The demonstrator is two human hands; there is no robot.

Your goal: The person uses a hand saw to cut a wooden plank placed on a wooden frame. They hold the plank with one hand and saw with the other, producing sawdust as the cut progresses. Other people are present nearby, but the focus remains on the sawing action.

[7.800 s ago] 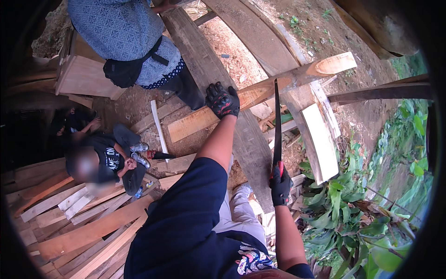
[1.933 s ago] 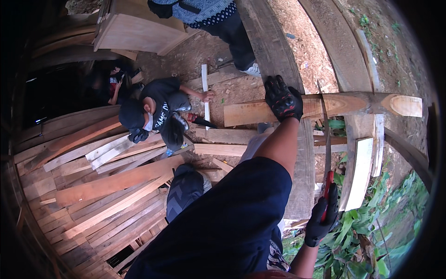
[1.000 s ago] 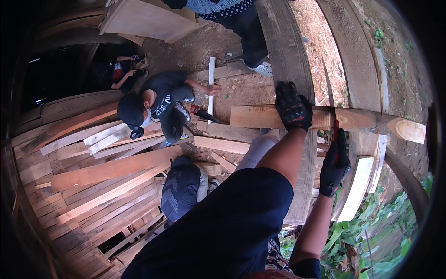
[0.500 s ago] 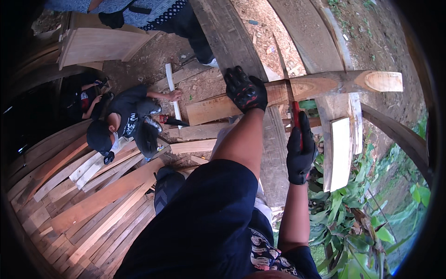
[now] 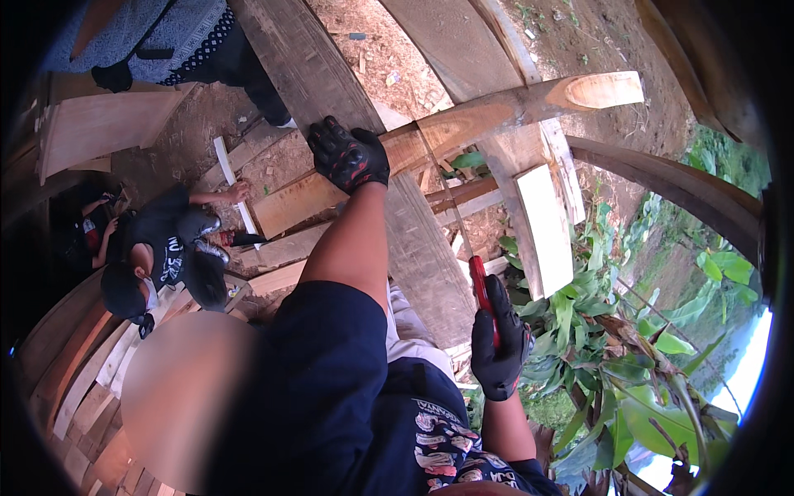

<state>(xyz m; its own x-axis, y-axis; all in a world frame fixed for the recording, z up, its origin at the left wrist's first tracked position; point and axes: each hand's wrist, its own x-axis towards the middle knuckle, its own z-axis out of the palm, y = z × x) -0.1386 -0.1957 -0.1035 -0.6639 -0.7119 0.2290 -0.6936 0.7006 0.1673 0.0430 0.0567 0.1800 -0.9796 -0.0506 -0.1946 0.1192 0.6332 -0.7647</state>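
Observation:
A long pale wooden plank (image 5: 463, 121) lies across a wide dark board (image 5: 314, 70) and another support to its right. On the plank rests my left hand (image 5: 351, 159) in a black glove, its fingers laid flat over the wood. My right hand (image 5: 499, 341), gloved the same way, is closed round the red handle (image 5: 482, 291) of a handsaw. The narrow saw blade (image 5: 447, 188) runs from the handle up to the plank, right of my left hand. Its far end meets the plank's edge.
A short pale board (image 5: 545, 231) lies on the right support beside leafy plants (image 5: 579, 331). At left a person in a dark cap (image 5: 165, 248) crouches over wood pieces. Another person (image 5: 198, 50) stands at upper left. Stacked planks (image 5: 70, 372) fill the lower left.
My right hand has drawn the saw back toward me, so more blade shows on the near side of the plank. The left hand stays on the plank. The whole view has shifted.

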